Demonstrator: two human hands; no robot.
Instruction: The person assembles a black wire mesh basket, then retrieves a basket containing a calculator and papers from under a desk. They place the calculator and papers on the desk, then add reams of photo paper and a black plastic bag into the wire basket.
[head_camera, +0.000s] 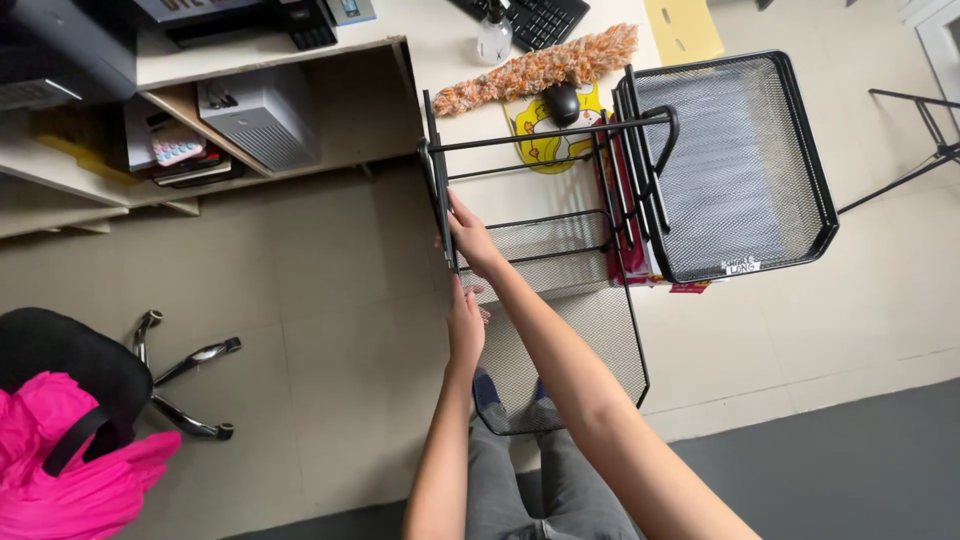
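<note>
We looked down on two bare arms reaching up from the bottom of the frame toward a black wire rack at the centre. The right hand was wrapped around the rack's left upright bar, fingers curled shut on the thin metal, seemingly to steady the frame. Just below it, the left hand met the edge of a mesh tray that hung tilted off the desk's edge; whether its fingers pinched the rim or merely pressed against it, we could not tell, since the wrist hid them.

A second mesh tray stood tipped up at the upper right, leaning against the rack's right-hand posts, with a red package wedged between them. Behind the rack on the pale desk lay an orange fluffy duster, a black mouse on a yellow mat, a clear pump bottle and a keyboard. A black office chair draped with pink cloth stood at lower left.
</note>
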